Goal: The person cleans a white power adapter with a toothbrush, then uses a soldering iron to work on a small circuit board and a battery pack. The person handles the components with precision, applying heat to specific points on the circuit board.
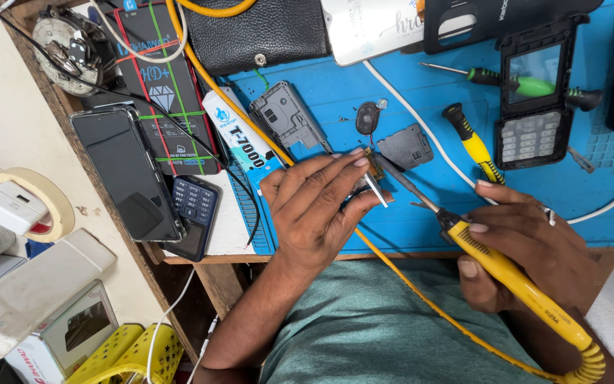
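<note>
Left hand pinches a small brown circuit board with thin solder wire. Right hand grips a yellow-handled soldering iron; its long axis slants up-left, tip touching the board.

The soldering iron has a yellow handle with a coiled yellow cord. The mat is bright blue. One screwdriver is yellow and black, another green and black. The wallet is black, the shirt grey-green, and the tape roll cream.

Phone repair workbench: blue mat, soldering iron, opened handsets, screwdrivers
</note>
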